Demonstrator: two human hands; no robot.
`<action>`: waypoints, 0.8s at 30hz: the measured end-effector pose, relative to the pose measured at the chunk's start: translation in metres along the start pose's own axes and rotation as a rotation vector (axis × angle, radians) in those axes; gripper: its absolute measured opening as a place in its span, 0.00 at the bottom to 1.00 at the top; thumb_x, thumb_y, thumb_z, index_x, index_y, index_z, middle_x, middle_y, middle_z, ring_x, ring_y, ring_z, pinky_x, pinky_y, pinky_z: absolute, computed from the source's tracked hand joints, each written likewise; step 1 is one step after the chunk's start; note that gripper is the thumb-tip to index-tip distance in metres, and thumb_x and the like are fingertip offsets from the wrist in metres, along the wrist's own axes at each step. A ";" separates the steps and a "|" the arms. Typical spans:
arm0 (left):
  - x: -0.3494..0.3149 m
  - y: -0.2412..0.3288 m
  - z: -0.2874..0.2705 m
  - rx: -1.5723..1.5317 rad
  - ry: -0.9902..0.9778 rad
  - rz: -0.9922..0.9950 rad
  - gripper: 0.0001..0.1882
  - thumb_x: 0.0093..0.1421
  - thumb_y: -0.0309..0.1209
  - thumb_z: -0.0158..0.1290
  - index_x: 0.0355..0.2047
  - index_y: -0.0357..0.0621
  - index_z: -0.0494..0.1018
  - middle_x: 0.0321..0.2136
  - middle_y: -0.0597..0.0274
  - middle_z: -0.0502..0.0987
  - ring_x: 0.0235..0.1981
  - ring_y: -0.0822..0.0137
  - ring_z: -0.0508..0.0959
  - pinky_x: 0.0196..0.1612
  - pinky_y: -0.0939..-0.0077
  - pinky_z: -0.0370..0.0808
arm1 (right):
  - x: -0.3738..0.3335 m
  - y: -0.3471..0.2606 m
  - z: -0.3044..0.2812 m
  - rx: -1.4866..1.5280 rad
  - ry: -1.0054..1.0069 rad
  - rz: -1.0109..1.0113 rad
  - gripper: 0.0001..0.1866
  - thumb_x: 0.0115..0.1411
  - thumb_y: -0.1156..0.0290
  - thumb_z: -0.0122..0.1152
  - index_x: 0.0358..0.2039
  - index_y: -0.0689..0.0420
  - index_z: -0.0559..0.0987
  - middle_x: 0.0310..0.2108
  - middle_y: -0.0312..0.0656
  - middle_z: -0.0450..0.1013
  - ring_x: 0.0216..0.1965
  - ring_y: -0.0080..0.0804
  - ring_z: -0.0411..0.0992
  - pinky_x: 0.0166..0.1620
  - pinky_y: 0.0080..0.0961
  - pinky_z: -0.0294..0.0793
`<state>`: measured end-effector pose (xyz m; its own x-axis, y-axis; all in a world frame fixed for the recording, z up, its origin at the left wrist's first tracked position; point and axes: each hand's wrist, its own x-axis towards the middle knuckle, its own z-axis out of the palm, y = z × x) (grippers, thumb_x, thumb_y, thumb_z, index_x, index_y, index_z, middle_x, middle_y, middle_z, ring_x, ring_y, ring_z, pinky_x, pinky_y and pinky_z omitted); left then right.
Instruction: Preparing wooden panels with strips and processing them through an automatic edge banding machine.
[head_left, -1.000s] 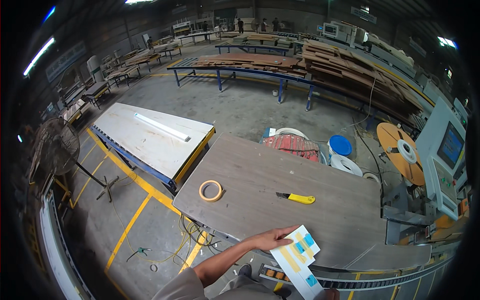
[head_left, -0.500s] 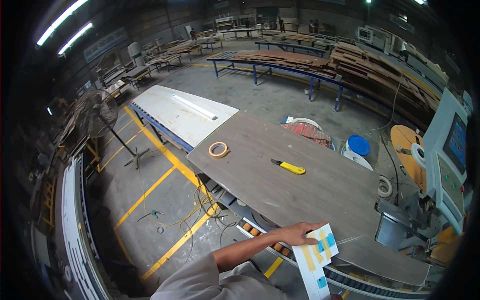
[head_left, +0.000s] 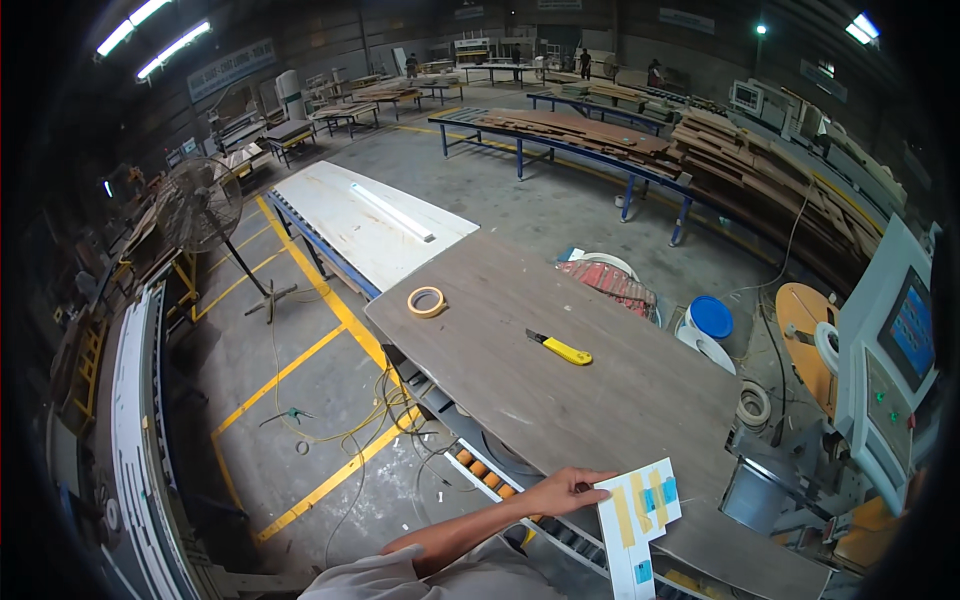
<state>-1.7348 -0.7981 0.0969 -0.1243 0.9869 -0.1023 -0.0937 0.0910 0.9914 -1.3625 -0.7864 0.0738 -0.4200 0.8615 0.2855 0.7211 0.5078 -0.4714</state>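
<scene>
My left hand [head_left: 563, 492] grips the edge of a small white board piece [head_left: 618, 562] between thumb and fingers. Strips of yellowish tape and several blue labels are stuck on its face. It is held over the near edge of a long grey-brown panel [head_left: 480, 350]. On that panel lie a yellow utility knife [head_left: 566, 349], its dark end pointing left, and a roll of tan tape [head_left: 427, 311] further left. My right hand does not show.
A white panel [head_left: 345, 215] carrying a white strip [head_left: 390, 212] adjoins the far end. A machine with a screen [head_left: 907, 318] stands at right, near a blue-lidded bucket [head_left: 711, 317]. Cables [head_left: 385, 410] trail across the floor left, by a standing fan [head_left: 200, 205].
The view has shifted slightly. My left hand still holds the white board piece, which now sits a little further right and lower in the picture.
</scene>
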 end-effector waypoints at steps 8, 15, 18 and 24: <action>0.006 0.000 0.003 0.036 0.030 0.020 0.22 0.68 0.36 0.52 0.60 0.42 0.70 0.44 0.59 0.80 0.43 0.75 0.76 0.48 0.77 0.73 | 0.016 0.001 -0.006 -0.142 0.081 -0.037 0.38 0.34 0.51 0.79 0.44 0.58 0.76 0.40 0.53 0.73 0.42 0.57 0.73 0.46 0.48 0.75; 0.013 -0.017 0.027 0.308 0.087 -0.155 0.19 0.65 0.41 0.56 0.49 0.41 0.78 0.39 0.58 0.81 0.38 0.71 0.78 0.43 0.75 0.75 | -0.003 0.033 -0.009 -0.174 -0.067 0.208 0.40 0.38 0.49 0.77 0.50 0.57 0.75 0.47 0.50 0.74 0.50 0.57 0.71 0.59 0.47 0.67; -0.005 -0.040 0.035 0.272 0.280 -0.127 0.18 0.64 0.36 0.56 0.50 0.38 0.77 0.33 0.63 0.81 0.35 0.74 0.79 0.41 0.78 0.76 | 0.021 0.055 0.000 -0.014 0.125 -0.100 0.41 0.30 0.56 0.80 0.44 0.57 0.70 0.37 0.51 0.69 0.39 0.57 0.68 0.42 0.51 0.70; 0.009 -0.050 0.106 0.064 0.203 -0.253 0.17 0.66 0.33 0.55 0.49 0.33 0.76 0.33 0.59 0.82 0.33 0.72 0.80 0.38 0.78 0.77 | 0.014 0.085 -0.044 -0.001 0.120 0.191 0.38 0.35 0.54 0.79 0.43 0.59 0.71 0.38 0.50 0.68 0.41 0.51 0.68 0.45 0.45 0.69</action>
<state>-1.6268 -0.7796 0.0550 -0.3004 0.8857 -0.3540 -0.0853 0.3447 0.9348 -1.2828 -0.7319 0.0741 -0.2078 0.9347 0.2883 0.7816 0.3359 -0.5256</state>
